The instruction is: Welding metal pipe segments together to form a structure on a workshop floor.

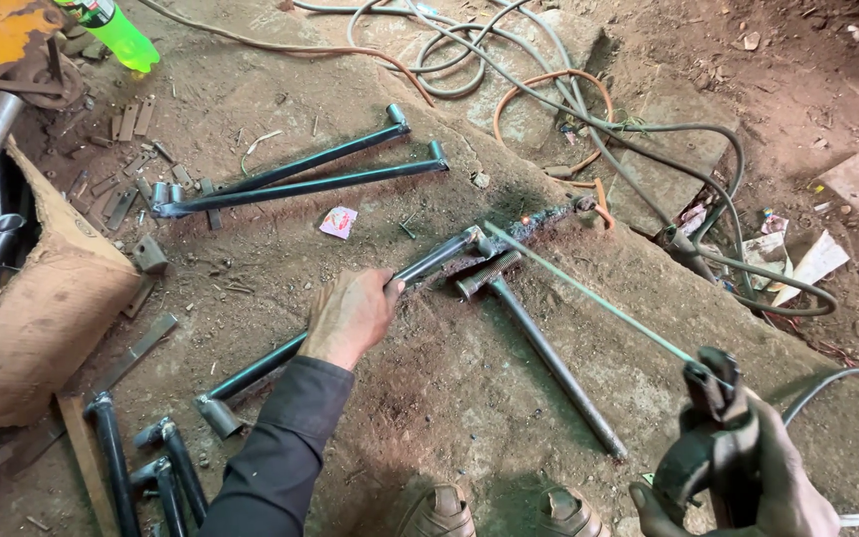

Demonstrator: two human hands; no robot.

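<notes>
1. The left hand (350,316) is clenched on a dark steel tube (335,323) that lies aslant on the dirt floor (449,398), its far end meeting a glowing weld spot (524,220)
2. The right hand (748,477), gloved, grips an electrode holder (713,398); its long welding rod (589,293) runs from the holder up to the glowing spot
3. Between the hands lies a second steel tube (549,358), its threaded head just beside the joint, its tail pointing toward the right hand
4. Beyond the left hand rests a finished V-shaped frame (300,174) of two tubes; a small pink wrapper (338,221) lies between it and the joint
5. Outward of the left hand: a rusty sheet (42,308), short tube pieces (141,467) near the sleeve, flat metal offcuts (121,124), a green bottle (116,32) far off
6. Beyond the right hand, looped cables and hoses (569,99) crowd the ground, with paper scraps (797,264) at the outer side
7. Two shoe tips (504,512) show below, between the arms
8. Bare dirt lies open between the shoes and the tubes; a raised earth edge runs behind the joint
9. The held tube looks black, slim and round, with a collar at each end
</notes>
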